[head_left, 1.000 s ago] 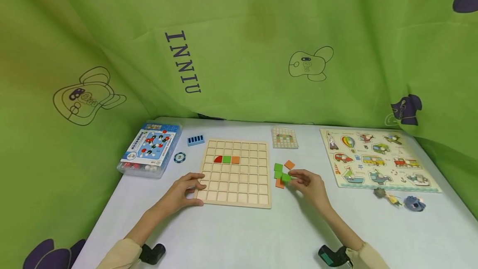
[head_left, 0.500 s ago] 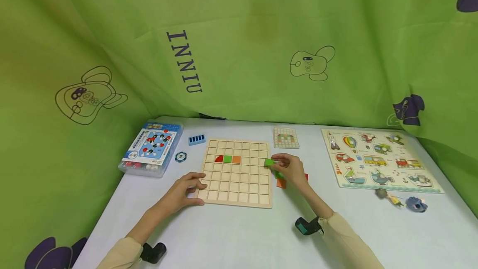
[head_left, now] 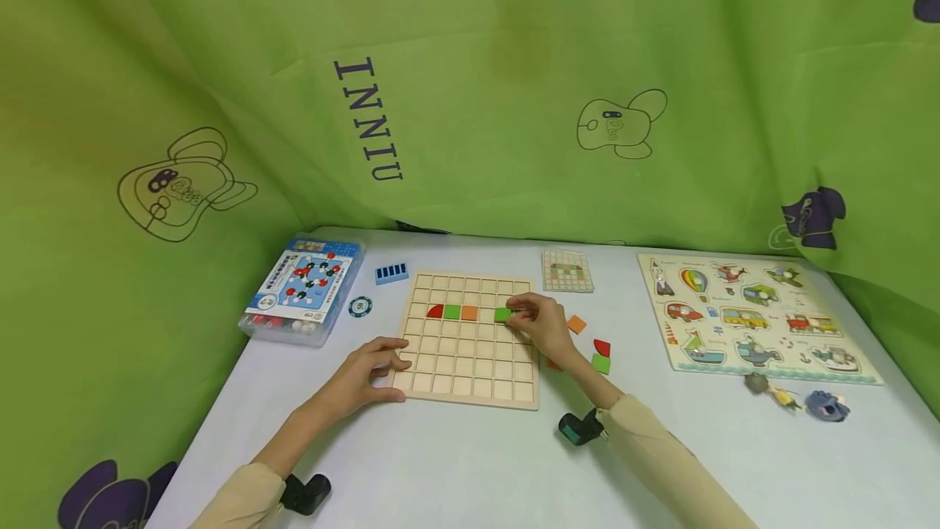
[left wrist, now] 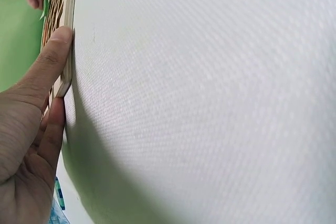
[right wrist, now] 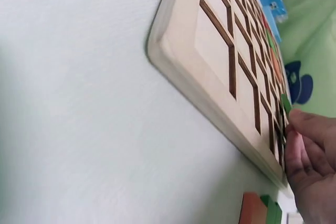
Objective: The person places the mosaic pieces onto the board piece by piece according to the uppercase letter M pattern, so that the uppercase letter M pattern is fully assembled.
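Note:
A wooden grid board lies on the table. In one of its rows sit a red quarter-circle tile, a green square tile and an orange square tile. My left hand holds the board's near left corner, its thumb on the edge in the left wrist view. Over the same row, right of the orange tile, my right hand pinches another green tile. That tile also shows at the fingertips in the right wrist view; whether it touches the board I cannot tell.
Right of the board lie loose tiles, among them an orange one, a red quarter-circle and a green one. A pattern card lies behind. A vehicle puzzle is far right, a plastic kit box far left.
My right hand has carried the green tile leftward from the loose pile to over the board. The left hand keeps its place at the board's corner.

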Tool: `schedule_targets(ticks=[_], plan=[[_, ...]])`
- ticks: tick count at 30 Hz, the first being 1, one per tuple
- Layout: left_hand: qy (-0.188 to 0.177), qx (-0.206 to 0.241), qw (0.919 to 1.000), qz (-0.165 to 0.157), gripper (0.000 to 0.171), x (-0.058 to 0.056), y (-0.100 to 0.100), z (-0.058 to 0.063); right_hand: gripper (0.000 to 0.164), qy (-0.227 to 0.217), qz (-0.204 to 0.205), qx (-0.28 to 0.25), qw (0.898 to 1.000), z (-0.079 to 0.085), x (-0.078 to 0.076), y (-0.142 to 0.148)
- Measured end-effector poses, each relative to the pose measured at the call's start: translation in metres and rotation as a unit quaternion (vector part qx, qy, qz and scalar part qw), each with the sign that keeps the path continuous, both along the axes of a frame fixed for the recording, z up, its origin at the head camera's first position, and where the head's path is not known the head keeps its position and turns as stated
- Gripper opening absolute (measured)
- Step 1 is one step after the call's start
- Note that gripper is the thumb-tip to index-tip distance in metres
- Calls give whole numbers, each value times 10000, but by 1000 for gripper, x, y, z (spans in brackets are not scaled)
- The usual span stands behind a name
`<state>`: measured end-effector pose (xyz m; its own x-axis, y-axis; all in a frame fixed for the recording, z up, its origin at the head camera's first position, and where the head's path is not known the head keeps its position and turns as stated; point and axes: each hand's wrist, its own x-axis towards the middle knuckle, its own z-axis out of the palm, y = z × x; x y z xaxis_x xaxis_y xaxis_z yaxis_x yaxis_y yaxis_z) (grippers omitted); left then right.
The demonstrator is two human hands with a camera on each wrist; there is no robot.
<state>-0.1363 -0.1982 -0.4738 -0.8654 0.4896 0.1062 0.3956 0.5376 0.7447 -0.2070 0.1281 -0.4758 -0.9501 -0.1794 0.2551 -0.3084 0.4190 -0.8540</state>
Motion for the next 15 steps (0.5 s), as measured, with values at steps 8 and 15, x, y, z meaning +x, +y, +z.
schedule_targets(ticks=[8, 15], plan=[[12, -74, 10000, -31, 37, 0, -1, -1, 29, 32, 181, 39, 9998, -4, -5, -11], [-17, 7, 9999, -100, 36, 0, -1, 0, 31, 100, 245, -5, 9996, -1, -6, -14]])
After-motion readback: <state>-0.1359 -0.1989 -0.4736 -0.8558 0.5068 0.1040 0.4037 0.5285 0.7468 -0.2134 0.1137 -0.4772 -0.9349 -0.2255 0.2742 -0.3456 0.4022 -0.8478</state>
